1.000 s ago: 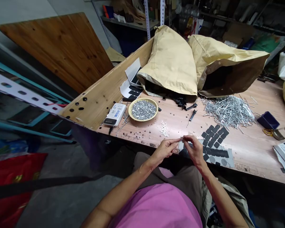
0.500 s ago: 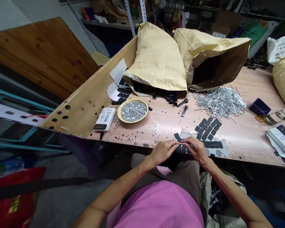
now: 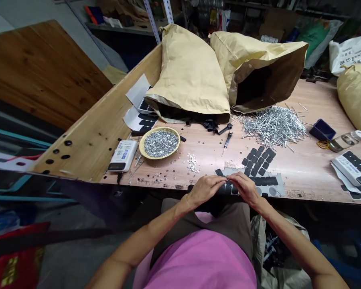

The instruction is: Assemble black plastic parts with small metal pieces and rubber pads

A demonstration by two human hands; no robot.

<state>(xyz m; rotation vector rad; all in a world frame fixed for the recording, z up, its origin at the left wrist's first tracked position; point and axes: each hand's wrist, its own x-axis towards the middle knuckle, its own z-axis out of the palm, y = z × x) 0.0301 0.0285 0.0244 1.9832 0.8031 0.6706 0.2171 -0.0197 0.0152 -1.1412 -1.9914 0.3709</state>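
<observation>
At the table's front edge, my left hand (image 3: pixel 203 189) and my right hand (image 3: pixel 244 188) meet with their fingertips pinched together. Whatever small thing is between the fingers is mostly hidden. A dark end shows beside my left hand, too little of it to name. Under and behind the hands lies a grey backing sheet (image 3: pixel 279 188) with black adhesive pads (image 3: pixel 266 181). More black pads (image 3: pixel 257 160) lie just beyond it. To the left, small metal washers (image 3: pixel 192 163) are scattered on the table. Farther back lies a black plastic piece with a metal pin (image 3: pixel 228 141).
A yellow bowl (image 3: pixel 142 151) of small metal pieces stands at left, beside a white device (image 3: pixel 122 155). A heap of metal pins (image 3: pixel 276 126) lies in front of large paper sacks (image 3: pixel 192 76). At right are a dark blue scoop (image 3: pixel 322 130) and a bottle (image 3: pixel 345 140).
The view has shifted slightly, so the table things appear a little farther left. A thin silvery piece that showed between the fingertips is now mostly covered by them.
</observation>
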